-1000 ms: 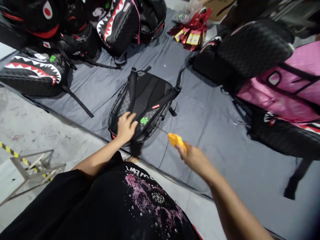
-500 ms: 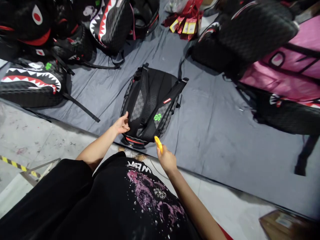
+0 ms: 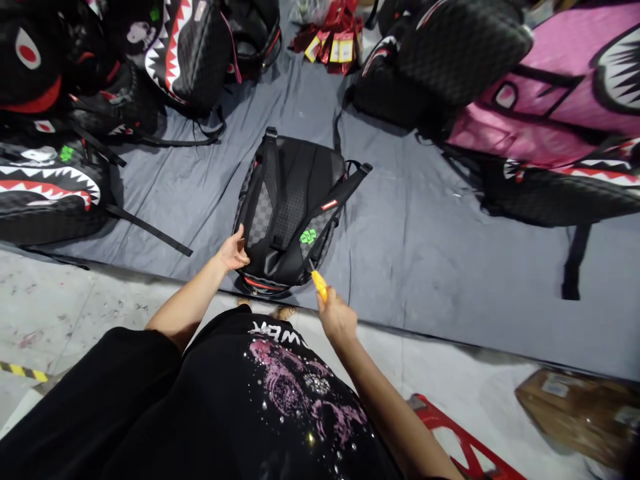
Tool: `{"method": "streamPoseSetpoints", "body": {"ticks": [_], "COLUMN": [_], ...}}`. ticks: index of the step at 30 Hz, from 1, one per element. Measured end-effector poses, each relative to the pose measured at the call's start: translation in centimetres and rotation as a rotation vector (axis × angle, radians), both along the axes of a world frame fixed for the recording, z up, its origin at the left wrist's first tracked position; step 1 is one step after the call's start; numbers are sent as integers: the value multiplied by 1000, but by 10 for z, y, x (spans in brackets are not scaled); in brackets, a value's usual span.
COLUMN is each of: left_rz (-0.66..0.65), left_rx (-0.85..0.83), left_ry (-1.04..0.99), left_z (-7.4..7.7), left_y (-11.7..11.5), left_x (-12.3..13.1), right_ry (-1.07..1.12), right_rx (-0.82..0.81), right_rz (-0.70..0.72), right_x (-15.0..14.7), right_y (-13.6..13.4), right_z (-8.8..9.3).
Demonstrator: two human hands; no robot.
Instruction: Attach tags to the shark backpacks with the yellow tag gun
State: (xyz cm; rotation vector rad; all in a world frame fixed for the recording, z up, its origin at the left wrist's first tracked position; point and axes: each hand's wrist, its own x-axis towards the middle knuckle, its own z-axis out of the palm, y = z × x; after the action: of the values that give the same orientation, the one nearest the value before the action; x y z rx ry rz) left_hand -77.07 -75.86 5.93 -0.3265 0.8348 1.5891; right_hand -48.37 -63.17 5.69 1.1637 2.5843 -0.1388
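Note:
A black checkered backpack [image 3: 295,193] lies on the grey-covered table with its back panel and shoulder straps facing up. Green patches and a small red label show on its right side. My left hand [image 3: 233,251] grips the bag's lower left edge, thumb up, with some fingertips hidden by the bag. In my right hand [image 3: 337,317] is a yellow-handled cutter [image 3: 319,285], closed in the fingers. Its thin metal tip points up at the lower right corner of the backpack, by the base of the strap; whether it touches is unclear.
Shark-mouth backpacks [image 3: 47,180] crowd the table's left side. Black bags and a pink backpack [image 3: 545,100] are piled at right. Red packets with yellow labels [image 3: 343,50] lie at the back. A cardboard box [image 3: 575,413] and red frame [image 3: 465,440] are below the table [image 3: 450,287].
The view has shifted, so the surroundings sit farther left. The cutter's metal tip now shows by the strap base. My left hand keeps its place on the bag's edge.

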Motion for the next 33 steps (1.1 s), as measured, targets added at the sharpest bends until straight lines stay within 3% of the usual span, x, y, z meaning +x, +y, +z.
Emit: {"method": "streamPoseSetpoints", "body": {"ticks": [3, 8, 13, 20, 28, 33], "left_rz": [19, 42, 0, 20, 39, 108], "left_rx": [-12, 7, 67, 114, 165, 138], "left_ry": [4, -1, -16, 9, -43, -34], "left_z": [-1, 0, 1, 2, 6, 12], "left_y": [0, 3, 7, -7, 16, 19], "left_x": [4, 12, 15, 17, 30, 26], "right_ry": [35, 104, 66, 68, 94, 123], "right_rx": [55, 26, 5, -56, -107, -136], "right_rz": [-89, -106, -86, -145, -259, -290], "right_x": [0, -22, -26, -10, -3, 14], "right_y": [0, 7, 19, 13, 19, 5], "right_z": [-12, -21, -17, -13, 0, 8]}}
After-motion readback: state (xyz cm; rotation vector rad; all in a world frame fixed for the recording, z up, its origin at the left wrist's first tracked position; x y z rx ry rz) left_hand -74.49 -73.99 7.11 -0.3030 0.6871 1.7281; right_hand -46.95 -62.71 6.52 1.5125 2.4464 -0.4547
